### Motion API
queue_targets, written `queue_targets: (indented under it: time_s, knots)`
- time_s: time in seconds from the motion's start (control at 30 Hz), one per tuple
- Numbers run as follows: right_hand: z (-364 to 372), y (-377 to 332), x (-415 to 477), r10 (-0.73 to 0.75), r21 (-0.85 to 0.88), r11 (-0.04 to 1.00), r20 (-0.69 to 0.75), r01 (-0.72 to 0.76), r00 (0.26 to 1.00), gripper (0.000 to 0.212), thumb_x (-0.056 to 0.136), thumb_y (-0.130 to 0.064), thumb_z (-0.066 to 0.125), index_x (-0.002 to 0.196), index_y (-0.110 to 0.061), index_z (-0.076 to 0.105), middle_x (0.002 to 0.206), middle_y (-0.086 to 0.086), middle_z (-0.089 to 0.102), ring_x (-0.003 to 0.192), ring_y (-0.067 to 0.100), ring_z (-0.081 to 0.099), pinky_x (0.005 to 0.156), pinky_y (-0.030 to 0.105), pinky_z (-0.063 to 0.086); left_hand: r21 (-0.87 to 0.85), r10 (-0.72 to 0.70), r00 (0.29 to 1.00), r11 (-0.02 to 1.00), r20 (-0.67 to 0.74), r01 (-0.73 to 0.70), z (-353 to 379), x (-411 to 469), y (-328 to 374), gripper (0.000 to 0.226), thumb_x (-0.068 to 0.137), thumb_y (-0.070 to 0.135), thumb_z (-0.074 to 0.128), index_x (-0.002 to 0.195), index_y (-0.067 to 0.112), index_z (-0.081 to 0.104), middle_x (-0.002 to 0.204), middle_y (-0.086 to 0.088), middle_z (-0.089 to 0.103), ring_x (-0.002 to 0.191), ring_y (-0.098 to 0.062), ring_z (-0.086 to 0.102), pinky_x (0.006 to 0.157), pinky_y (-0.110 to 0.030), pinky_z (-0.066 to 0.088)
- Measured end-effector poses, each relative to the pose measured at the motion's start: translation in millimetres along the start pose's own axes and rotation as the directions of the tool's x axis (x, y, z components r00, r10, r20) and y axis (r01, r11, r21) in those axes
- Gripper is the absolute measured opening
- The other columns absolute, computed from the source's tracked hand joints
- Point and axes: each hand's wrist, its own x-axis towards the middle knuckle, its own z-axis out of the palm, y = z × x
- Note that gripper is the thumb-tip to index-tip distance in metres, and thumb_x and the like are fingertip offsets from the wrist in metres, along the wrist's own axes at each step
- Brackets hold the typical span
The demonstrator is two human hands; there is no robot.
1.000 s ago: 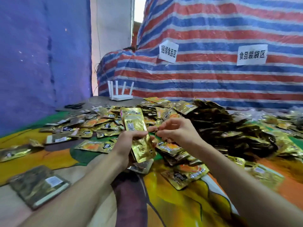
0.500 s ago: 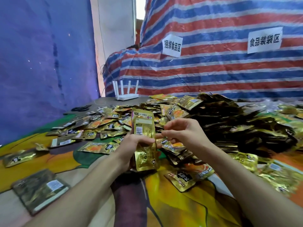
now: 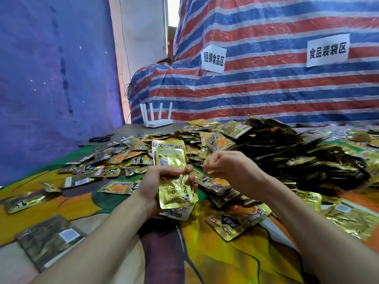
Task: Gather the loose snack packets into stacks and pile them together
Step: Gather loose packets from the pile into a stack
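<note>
My left hand (image 3: 158, 187) grips a small stack of gold snack packets (image 3: 172, 171), held upright with their backs toward me. My right hand (image 3: 231, 171) hovers just right of the stack, fingers curled, pinching something thin that I cannot make out. Loose gold packets (image 3: 114, 160) lie scattered over the colourful cloth behind and to the left. A large dark heap of packets (image 3: 287, 156) rises on the right. One packet with an orange picture (image 3: 240, 220) lies face up under my right forearm.
A flat stack of packets (image 3: 49, 240) sits at the near left. A white router (image 3: 156, 117) and black scissors (image 3: 101, 138) are at the table's far end. A striped tarp with two paper signs (image 3: 213, 58) backs the table; a blue wall is left.
The camera has tilted so the scene sits lower and nearer. The stack in my left hand stays upright; my right hand has drawn slightly away to the right of it.
</note>
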Motion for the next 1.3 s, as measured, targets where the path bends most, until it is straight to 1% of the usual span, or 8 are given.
queue_targets:
  time_s: [0.17,0.27,0.43,0.7,0.87,1.0,1.17,1.3]
  knots:
    - [-3,-6,-4,-0.053,0.511,0.860,0.074,0.008,0.996,0.025,0.077,-0.004,0.044,0.079,-0.006,0.069,0.064,0.008,0.057,0.075,0.026,0.063,0.084,0.037,0.055,-0.055,-0.009,0.997,0.998,0.075,0.013,2,0,-1,0.024,0.081,-0.003,0.044,0.102,0.003,0.055,0.087,-0.007,0.055,0.072,-0.021,0.055,0.074,-0.039,0.055]
    - [1,-3,-1,-0.069,0.573,0.819,0.073,0.014,0.995,0.035,0.085,0.001,0.052,0.117,-0.003,0.066,0.070,0.004,0.061,0.065,0.020,0.065,0.074,0.036,0.060,-0.016,-0.059,0.993,0.998,0.100,0.060,2,0,-2,0.024,0.078,-0.002,0.048,0.101,0.002,0.054,0.087,-0.007,0.055,0.073,-0.021,0.057,0.076,-0.039,0.055]
    - [5,3,1,0.013,0.378,0.925,0.080,-0.043,0.997,0.058,0.084,0.001,0.064,0.134,-0.027,0.061,0.117,0.016,0.073,0.070,0.025,0.074,0.055,0.029,0.061,0.080,-0.077,0.996,0.994,0.042,0.073,-3,3,-4,0.032,0.070,-0.001,0.059,0.098,-0.002,0.075,0.089,-0.014,0.069,0.073,-0.028,0.068,0.072,-0.042,0.059]
    - [26,10,-3,-0.038,-0.060,0.998,-0.266,0.023,0.963,0.067,0.066,-0.015,0.094,0.125,-0.035,0.068,0.119,0.010,0.068,0.091,0.023,0.076,0.064,0.045,0.063,-0.011,0.148,0.894,0.986,-0.422,-0.169,-7,17,1,0.014,0.095,0.015,0.054,0.096,0.007,0.066,0.076,-0.009,0.070,0.066,-0.024,0.069,0.066,-0.038,0.060]
    - [63,22,-2,-0.092,-0.276,0.960,-0.193,0.036,0.977,0.074,0.063,-0.021,0.096,0.125,-0.041,0.062,0.121,-0.010,0.062,0.108,0.013,0.067,0.085,0.045,0.061,-0.118,0.210,0.888,0.953,-0.410,-0.280,-6,18,3,0.027,0.099,0.027,0.051,0.106,0.011,0.072,0.095,-0.015,0.077,0.078,-0.032,0.075,0.068,-0.046,0.062]
    - [79,27,-1,-0.263,-0.329,0.925,-0.196,0.190,0.945,0.075,0.061,-0.015,0.094,0.127,-0.032,0.061,0.124,-0.013,0.064,0.108,-0.011,0.059,0.083,0.006,0.047,-0.112,0.181,0.923,0.967,-0.339,-0.230,3,16,-3,0.036,0.100,0.029,0.047,0.104,0.019,0.081,0.101,-0.013,0.077,0.083,-0.030,0.076,0.061,-0.037,0.061]
    - [73,26,-1,-0.376,-0.361,0.895,-0.298,0.261,0.877,0.071,0.057,-0.022,0.087,0.122,-0.034,0.061,0.124,-0.009,0.064,0.116,0.006,0.062,0.097,0.036,0.055,-0.072,0.093,0.952,0.990,-0.293,-0.119,9,15,-7,0.037,0.097,0.036,0.056,0.092,0.010,0.082,0.107,-0.012,0.075,0.094,-0.026,0.074,0.077,-0.036,0.060]
    - [71,25,1,-0.367,-0.425,0.876,-0.286,0.226,0.885,0.061,0.058,-0.022,0.091,0.110,-0.034,0.064,0.123,-0.006,0.062,0.115,0.003,0.059,0.099,0.030,0.052,-0.154,0.098,0.961,0.978,-0.260,-0.141,10,15,-6,0.039,0.100,0.033,0.050,0.105,0.007,0.079,0.118,-0.011,0.073,0.103,-0.026,0.073,0.077,-0.036,0.062]
